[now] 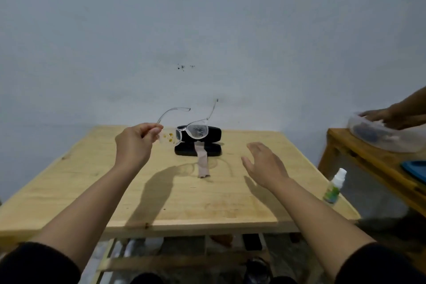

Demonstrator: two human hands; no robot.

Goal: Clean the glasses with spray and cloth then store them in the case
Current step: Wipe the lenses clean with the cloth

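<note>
Two dark sleeves sit at the bottom edge, and bare forearms reach from them over a pale wooden table (pixel 96 182). The left hand (pixel 133 145) is raised above the far left part of the table, fingers pinched on the clear-framed glasses (pixel 184 132) at one temple hinge, holding them in the air with both temples open. Yellowish specks show on the lens nearest the hand and dark smudges on the other. Just behind and below the glasses, a black case (pixel 207 143) lies open on the table, and a beige cloth (pixel 202 163) trails from it toward the camera. The right hand (pixel 265 163) hovers over the table to the right of the case, fingers spread and holding nothing. A small spray bottle (pixel 334 185) with a white cap and green label stands near the table's right edge. On a second wooden table (pixel 373 163) at the right, another person's hand (pixel 382 116) rests on a clear plastic container (pixel 387 138).
</note>
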